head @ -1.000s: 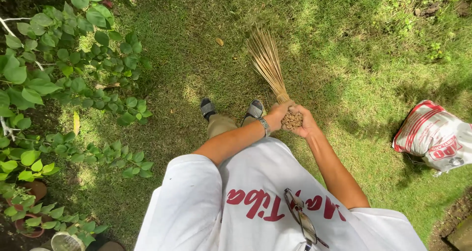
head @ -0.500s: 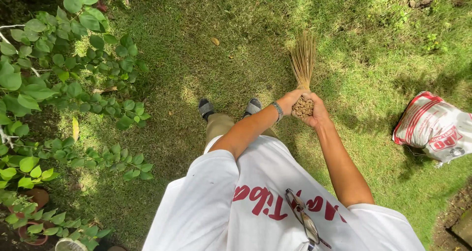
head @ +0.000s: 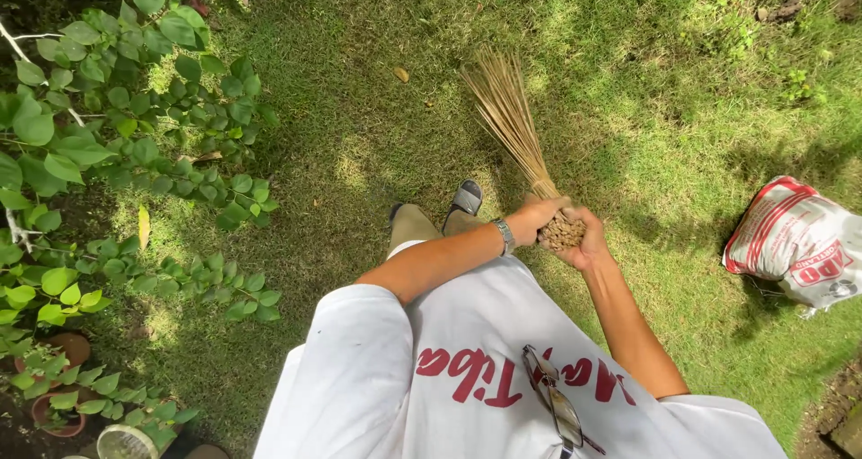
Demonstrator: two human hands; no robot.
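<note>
Head view: both hands, left hand (head: 536, 216) and right hand (head: 585, 243), are wrapped tight around the stick broom (head: 516, 131); bristles fan toward eleven o'clock over the grass (head: 359, 109) (mid-sweep, I'd judge); next stroke needs a firm grip.

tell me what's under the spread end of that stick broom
Under the stick broom lies mown grass, part sunlit, part shaded. A yellow fallen leaf lies left of the tips, not under them. What the bristles cover cannot be seen. Both hands grip its bound end.
</note>
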